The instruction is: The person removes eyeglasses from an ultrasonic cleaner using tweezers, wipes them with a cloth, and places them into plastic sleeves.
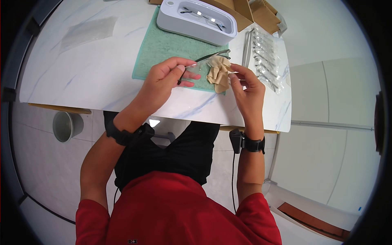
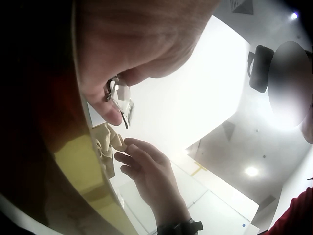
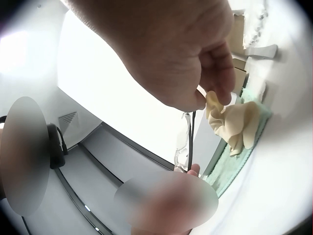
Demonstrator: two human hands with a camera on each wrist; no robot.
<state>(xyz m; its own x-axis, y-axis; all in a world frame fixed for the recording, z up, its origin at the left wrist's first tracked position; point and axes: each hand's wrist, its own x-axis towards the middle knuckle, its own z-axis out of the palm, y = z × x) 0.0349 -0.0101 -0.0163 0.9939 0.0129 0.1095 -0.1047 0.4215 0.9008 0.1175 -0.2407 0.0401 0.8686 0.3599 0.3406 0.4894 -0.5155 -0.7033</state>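
Observation:
My left hand [image 1: 161, 81] holds a pair of dark-framed eyeglasses [image 1: 212, 55] with clear lenses, pinched between thumb and fingers above the table's near side. In the left wrist view the eyeglasses [image 2: 120, 94] show beneath the left hand's fingers. To their right, my right hand [image 1: 250, 86] pinches the edge of a crumpled beige cloth [image 1: 219, 75] between thumb and fingertips. Seen from the right wrist, the cloth [image 3: 234, 122] hangs in loose folds from those fingers, next to the eyeglasses' dark temple [image 3: 191, 139].
A green towel [image 1: 163, 47] lies under the hands. On it stands a white cleaner tub [image 1: 192, 34] with other eyeglasses [image 1: 202, 17] inside. Several plastic-wrapped eyeglasses [image 1: 265, 57] line the right side, near cardboard boxes [image 1: 234, 10]. A clear bag [image 1: 90, 32] lies left; a bin [image 1: 61, 128] stands below.

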